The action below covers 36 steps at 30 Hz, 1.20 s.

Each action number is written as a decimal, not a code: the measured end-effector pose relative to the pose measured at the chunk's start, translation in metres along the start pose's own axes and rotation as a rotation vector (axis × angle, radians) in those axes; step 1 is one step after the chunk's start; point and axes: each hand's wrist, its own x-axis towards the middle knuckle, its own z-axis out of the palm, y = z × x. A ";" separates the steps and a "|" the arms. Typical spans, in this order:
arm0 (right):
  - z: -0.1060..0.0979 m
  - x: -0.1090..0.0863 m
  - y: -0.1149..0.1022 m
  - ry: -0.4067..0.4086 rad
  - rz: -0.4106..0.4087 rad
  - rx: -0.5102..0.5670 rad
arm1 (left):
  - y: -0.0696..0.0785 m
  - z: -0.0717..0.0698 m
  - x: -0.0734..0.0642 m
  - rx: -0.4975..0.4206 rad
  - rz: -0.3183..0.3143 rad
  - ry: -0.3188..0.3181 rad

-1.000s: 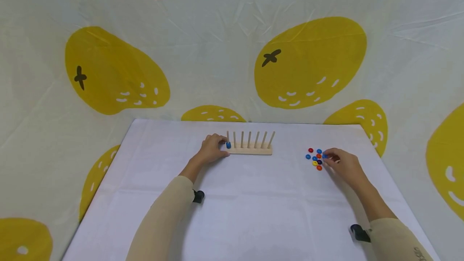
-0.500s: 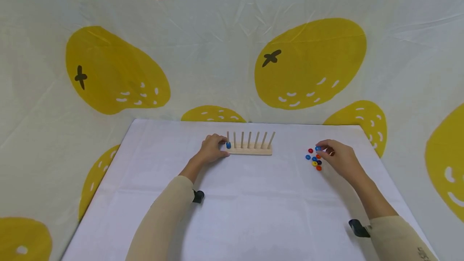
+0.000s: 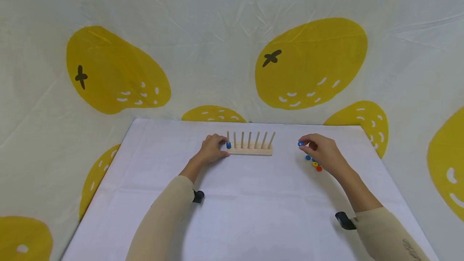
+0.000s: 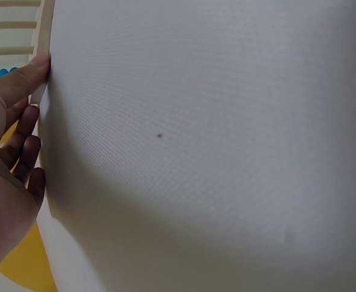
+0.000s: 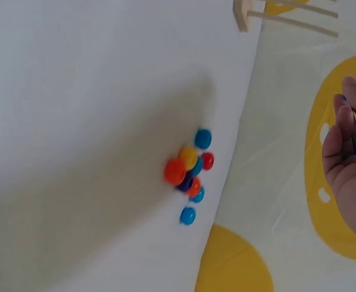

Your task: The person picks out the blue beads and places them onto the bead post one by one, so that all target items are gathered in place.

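Observation:
My left hand (image 3: pixel 211 148) grips the left end of a wooden peg rack (image 3: pixel 251 152), thumb on its front edge. Several upright pegs stand in a row along it. Blue beads (image 3: pixel 228 145) sit low on the leftmost peg, and the left wrist view shows them partly behind the thumb (image 4: pixel 29 76). Raised above the table, my right hand (image 3: pixel 322 152) pinches a blue bead (image 3: pixel 300 143) between thumb and fingertips. Under that hand lies a loose group of beads, partly hidden in the head view; the right wrist view shows a yellow bead (image 5: pixel 188 157), an orange bead (image 5: pixel 175 172) and several others.
A white cloth (image 3: pixel 253 204) covers the table. Behind it hangs a pale curtain (image 3: pixel 214 51) with large yellow fruit prints. A dark wrist camera (image 3: pixel 198 196) shows at the left sleeve, another camera (image 3: pixel 345 220) at the right.
My right hand has lifted away from the bead group and moved left toward the rack, carrying a blue bead. The left hand has stayed at the rack's end.

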 end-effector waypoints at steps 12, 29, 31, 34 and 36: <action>0.022 0.028 -0.040 0.040 -0.117 0.051 | -0.002 0.003 0.002 -0.014 0.002 -0.004; 0.057 0.076 -0.090 -0.007 -0.212 0.173 | -0.003 0.002 0.000 -0.005 0.009 -0.003; 0.061 0.081 -0.095 -0.014 -0.222 0.176 | -0.003 0.001 0.000 0.002 0.009 -0.007; 0.065 0.089 -0.103 -0.032 -0.222 0.169 | -0.001 0.000 0.001 0.007 0.005 -0.013; 0.069 0.094 -0.108 -0.047 -0.231 0.158 | -0.001 -0.001 0.001 0.012 0.006 -0.014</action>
